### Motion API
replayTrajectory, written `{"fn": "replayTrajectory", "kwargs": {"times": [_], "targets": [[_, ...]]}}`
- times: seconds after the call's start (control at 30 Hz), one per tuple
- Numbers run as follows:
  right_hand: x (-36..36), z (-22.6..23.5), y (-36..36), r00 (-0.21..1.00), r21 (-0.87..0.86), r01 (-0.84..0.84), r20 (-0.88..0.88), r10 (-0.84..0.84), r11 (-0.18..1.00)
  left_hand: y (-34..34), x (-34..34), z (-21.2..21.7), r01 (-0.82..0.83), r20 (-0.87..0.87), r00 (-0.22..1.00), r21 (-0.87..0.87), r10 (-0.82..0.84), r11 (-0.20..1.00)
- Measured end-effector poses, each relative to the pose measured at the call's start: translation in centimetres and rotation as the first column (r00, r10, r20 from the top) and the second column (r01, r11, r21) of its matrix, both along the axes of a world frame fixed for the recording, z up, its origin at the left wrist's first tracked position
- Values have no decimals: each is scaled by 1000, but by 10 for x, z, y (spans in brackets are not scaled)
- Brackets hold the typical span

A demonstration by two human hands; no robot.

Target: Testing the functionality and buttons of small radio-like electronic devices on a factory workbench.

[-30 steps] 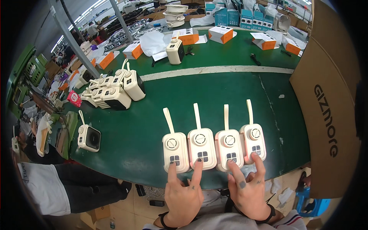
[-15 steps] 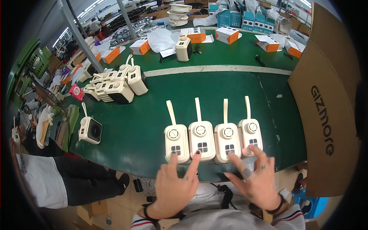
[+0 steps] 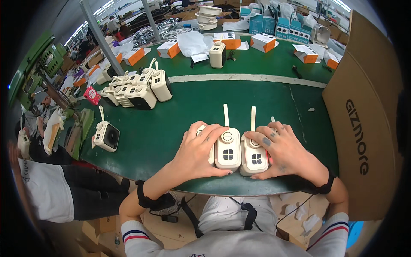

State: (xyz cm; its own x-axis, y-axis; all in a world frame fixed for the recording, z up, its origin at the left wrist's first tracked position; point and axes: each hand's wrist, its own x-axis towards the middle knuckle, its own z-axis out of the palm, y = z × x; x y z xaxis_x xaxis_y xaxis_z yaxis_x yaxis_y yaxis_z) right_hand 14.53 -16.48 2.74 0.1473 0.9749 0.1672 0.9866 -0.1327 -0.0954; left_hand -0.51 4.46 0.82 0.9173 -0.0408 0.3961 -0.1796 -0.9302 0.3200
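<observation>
Several cream-coloured small radios with upright antennas lie side by side near the front edge of the green table [image 3: 180,115]. My left hand [image 3: 198,150] covers the leftmost radio and grips the row from the left. My right hand [image 3: 282,150] covers the rightmost radio and presses in from the right. Between the hands two radios stay visible, the left middle radio [image 3: 228,150] and the right middle radio [image 3: 254,155], each with a dial and a dark square grille. The outer two radios are mostly hidden under my palms.
A single cream radio [image 3: 106,135] stands at the table's left edge. A cluster of similar radios [image 3: 137,90] sits at the back left. Orange-and-white boxes [image 3: 169,49] and another radio [image 3: 217,55] lie beyond a white stripe. A large brown cardboard box [image 3: 364,124] stands at right. A seated person [image 3: 51,188] is at left.
Both hands moved forward from the table's edge onto the row of radios and now clasp its two ends. The radios sit closer together than before.
</observation>
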Motion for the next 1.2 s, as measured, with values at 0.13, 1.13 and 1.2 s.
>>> {"fn": "replayTrajectory", "kwargs": {"times": [0.13,1.13,1.2], "targets": [[25,11,8,999,7,-26,35,26,1000,16,22,6,-2,-15,1000,-30,1,1000],[365,-49,157,912,-58,406,-31,-408,912,257,250,8,-379,-440,761,294,476,877],[367,-32,124,856,-123,478,-157,-493,870,254,268,5,-320,-472,773,288,424,903]]}}
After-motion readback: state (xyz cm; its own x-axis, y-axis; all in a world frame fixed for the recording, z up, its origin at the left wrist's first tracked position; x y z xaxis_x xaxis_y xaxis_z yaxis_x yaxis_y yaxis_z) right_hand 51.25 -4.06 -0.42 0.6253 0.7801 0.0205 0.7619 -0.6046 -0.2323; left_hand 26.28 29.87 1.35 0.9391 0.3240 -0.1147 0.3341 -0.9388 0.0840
